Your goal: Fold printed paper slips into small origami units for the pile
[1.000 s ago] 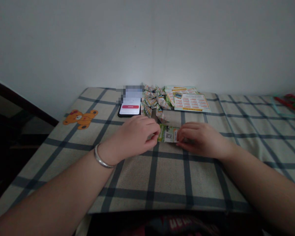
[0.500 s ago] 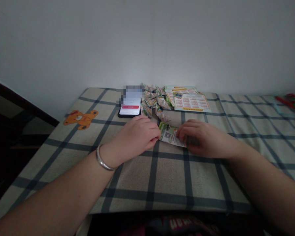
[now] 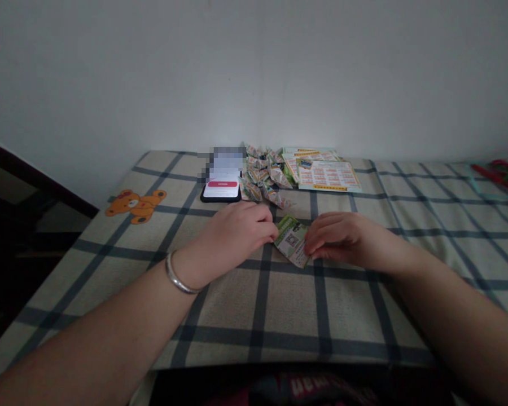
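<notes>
A small printed paper, green and white with a QR code, lies between my hands, tilted on the tablecloth. My left hand, a silver bangle on its wrist, pinches the paper's left edge. The fingers of my right hand close on its right edge. Just behind are several folded paper pieces, pointed and printed in similar colours. A phone with a lit screen lies left of those pieces. To their right is a fanned pile of printed sheets.
The checked tablecloth covers the table up to the white wall. An orange bear picture is on the cloth at left. A red and green object sits at the far right.
The paper has turned, its lower right corner swinging toward me. My right hand's fingers have shifted along its right edge. My left hand stays nearly in place.
</notes>
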### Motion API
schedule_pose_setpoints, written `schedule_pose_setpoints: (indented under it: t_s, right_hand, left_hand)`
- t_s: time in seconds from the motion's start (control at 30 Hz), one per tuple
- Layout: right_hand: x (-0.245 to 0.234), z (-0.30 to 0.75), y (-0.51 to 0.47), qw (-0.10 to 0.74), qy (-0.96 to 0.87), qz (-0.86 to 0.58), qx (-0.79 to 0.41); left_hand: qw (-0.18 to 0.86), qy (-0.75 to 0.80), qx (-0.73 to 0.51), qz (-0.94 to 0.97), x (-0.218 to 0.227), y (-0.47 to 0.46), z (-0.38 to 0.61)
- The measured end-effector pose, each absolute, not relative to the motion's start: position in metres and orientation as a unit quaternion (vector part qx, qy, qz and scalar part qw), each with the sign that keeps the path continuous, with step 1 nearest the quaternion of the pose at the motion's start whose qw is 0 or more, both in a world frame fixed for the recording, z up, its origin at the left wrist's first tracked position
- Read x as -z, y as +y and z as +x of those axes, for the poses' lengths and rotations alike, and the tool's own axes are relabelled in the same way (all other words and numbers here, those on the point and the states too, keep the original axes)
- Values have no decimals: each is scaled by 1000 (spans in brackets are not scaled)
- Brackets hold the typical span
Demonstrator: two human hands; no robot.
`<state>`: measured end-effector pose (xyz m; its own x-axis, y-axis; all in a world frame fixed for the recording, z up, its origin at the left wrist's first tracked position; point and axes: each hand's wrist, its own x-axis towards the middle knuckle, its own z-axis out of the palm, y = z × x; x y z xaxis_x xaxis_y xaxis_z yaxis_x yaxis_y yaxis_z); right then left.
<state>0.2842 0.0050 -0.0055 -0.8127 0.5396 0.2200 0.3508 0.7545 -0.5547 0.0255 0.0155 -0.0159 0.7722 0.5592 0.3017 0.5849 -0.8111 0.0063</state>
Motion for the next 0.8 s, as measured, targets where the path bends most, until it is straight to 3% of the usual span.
schedule_pose_setpoints:
  t_s: [0.63, 0.8]
  right_hand:
    - [22, 272, 4, 255, -818, -395, -331]
    - [28, 267, 6, 256, -826, -418, -278]
  left_hand:
    - [-43, -259, 173, -949, 19, 18, 26]
    - [-76, -303, 191, -931, 23, 17, 28]
